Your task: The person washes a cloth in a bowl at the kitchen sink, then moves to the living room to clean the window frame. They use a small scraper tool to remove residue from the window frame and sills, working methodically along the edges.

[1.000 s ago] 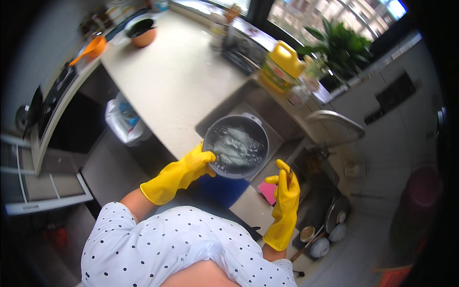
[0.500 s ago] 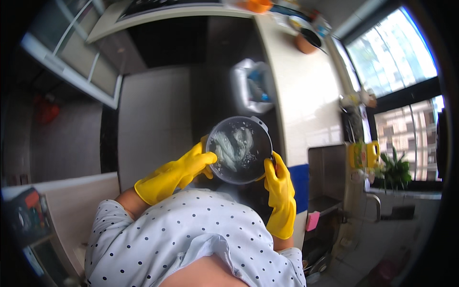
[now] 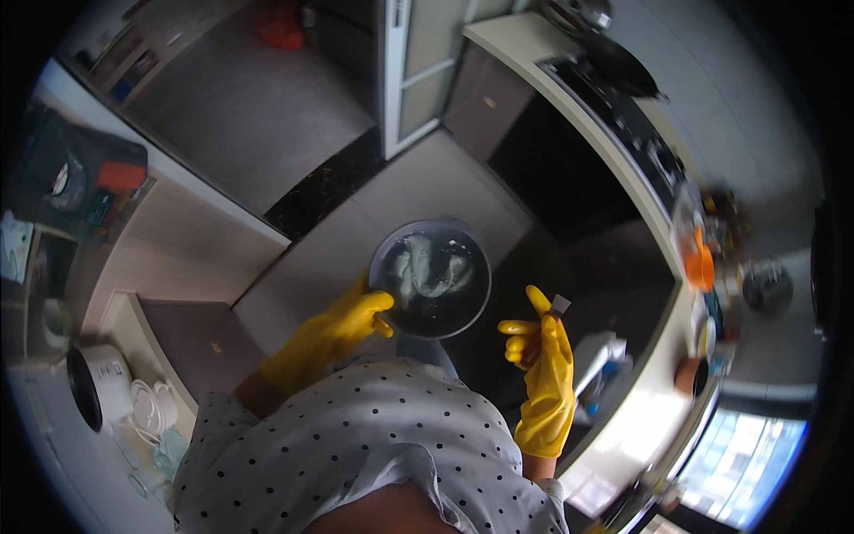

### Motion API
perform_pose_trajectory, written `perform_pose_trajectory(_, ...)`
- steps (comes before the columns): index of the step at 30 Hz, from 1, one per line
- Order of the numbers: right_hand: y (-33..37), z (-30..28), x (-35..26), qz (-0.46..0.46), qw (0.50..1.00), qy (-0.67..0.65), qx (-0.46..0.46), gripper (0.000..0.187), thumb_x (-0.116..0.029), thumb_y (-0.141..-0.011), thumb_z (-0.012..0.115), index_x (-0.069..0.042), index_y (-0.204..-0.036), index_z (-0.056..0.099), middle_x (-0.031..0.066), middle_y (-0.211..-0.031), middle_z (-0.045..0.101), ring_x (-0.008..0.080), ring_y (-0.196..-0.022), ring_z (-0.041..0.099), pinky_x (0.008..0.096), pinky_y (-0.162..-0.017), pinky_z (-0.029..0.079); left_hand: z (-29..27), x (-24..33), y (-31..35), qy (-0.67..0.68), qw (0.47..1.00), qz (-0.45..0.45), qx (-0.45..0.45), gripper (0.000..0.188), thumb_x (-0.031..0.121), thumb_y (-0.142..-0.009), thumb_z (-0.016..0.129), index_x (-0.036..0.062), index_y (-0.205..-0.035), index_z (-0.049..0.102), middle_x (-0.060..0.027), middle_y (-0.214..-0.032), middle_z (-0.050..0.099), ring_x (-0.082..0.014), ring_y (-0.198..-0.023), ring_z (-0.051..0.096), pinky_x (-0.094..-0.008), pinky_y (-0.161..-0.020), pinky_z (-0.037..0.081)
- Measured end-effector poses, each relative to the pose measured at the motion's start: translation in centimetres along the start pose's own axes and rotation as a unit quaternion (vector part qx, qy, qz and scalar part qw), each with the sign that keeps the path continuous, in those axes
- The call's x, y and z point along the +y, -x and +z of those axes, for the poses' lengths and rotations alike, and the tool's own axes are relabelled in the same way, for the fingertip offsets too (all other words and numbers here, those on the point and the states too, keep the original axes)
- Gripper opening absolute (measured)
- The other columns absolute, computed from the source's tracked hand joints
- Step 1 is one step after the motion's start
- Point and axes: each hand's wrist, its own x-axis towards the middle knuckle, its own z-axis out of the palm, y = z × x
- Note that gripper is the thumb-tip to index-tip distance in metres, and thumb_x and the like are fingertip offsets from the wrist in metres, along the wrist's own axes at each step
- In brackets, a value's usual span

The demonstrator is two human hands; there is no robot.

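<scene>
A round grey see-through basin (image 3: 481,298) is in front of my body, with dark water and a wet pale cloth (image 3: 427,271) in it. My yellow-gloved left hand (image 3: 360,316) grips the basin's left rim, thumb over the edge. To the right of the basin and apart from it is my right hand (image 3: 541,343), also in a yellow rubber glove. It holds a small scraper (image 3: 559,305) with a flat metal blade and what looks like a dark red handle, mostly hidden by the glove. Some of its fingers stick out loosely.
Along the right runs a counter with a gas stove (image 3: 627,125), a black wok (image 3: 614,64) and an orange pan-like vessel (image 3: 700,269). A bin with a white liner (image 3: 598,360) stands below it. At left are a white rice cooker (image 3: 102,384) and a sliding door frame (image 3: 398,98).
My view and body have turned left, away from the sink and window. My right hand has let go of the basin and moved right with the scraper. My left hand still grips the basin.
</scene>
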Motion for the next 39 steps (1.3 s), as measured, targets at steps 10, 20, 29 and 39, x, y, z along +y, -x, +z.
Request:
perform_pose_trajectory(10, -25.7, 14.6, -4.4, 0.078, 0.961, 0.14, -0.227, 0.049, -0.034, -0.108, 0.036, 0.002, -0.138, 0.053, 0.0125, -0.093, 0.073, 0.0046, -0.059, 0.042, 0.0183, -0.057, 0.032, -9.7, 8.6, -1.6, 0.248, 0.906, 0.239, 0.246, 0.045, 0.001, -0.078, 0.068, 0.0034, -0.122, 0.059, -0.0195, -0.112, 0.063, -0.0324, -0.089, 0.067, -0.0364, -0.072, 0.058)
perform_pose_trajectory(20, -46.4, 39.7, -5.1, 0.113, 0.846, 0.242, -0.461, 0.052, -0.041, -0.107, 0.04, 0.002, -0.13, 0.059, 0.0059, -0.085, 0.067, 0.0077, -0.062, 0.037, 0.0213, -0.06, 0.03, -25.6, 17.3, -7.3, 0.42, 0.76, 0.321, 0.379, 0.038, 0.005, -0.093, 0.045, 0.0061, -0.131, 0.049, -0.0213, -0.11, 0.061, -0.0321, -0.076, 0.063, -0.0357, -0.061, 0.054)
perform_pose_trajectory(29, -62.8, 58.9, -3.3, 0.142, 0.898, 0.058, -0.411, 0.048, -0.033, -0.101, 0.059, 0.0, -0.134, 0.054, 0.0146, -0.117, 0.065, 0.0111, -0.08, 0.064, 0.0155, -0.063, 0.047, -40.8, 32.2, -10.5, 0.498, 0.697, 0.354, 0.375, 0.048, -0.002, -0.085, 0.051, 0.0058, -0.132, 0.046, -0.0226, -0.121, 0.057, -0.0364, -0.087, 0.064, -0.0432, -0.061, 0.056)
perform_pose_trajectory(39, -84.8, 84.2, -1.5, 0.153, 0.854, -0.012, -0.497, 0.051, -0.031, -0.103, 0.054, -0.003, -0.145, 0.044, 0.0147, -0.111, 0.067, 0.009, -0.077, 0.061, 0.0178, -0.065, 0.047, -57.1, 47.2, -12.8, 0.595, 0.58, 0.368, 0.418, 0.033, 0.001, -0.091, 0.055, 0.0097, -0.122, 0.054, -0.0166, -0.124, 0.058, -0.0337, -0.103, 0.061, -0.0448, -0.084, 0.053)
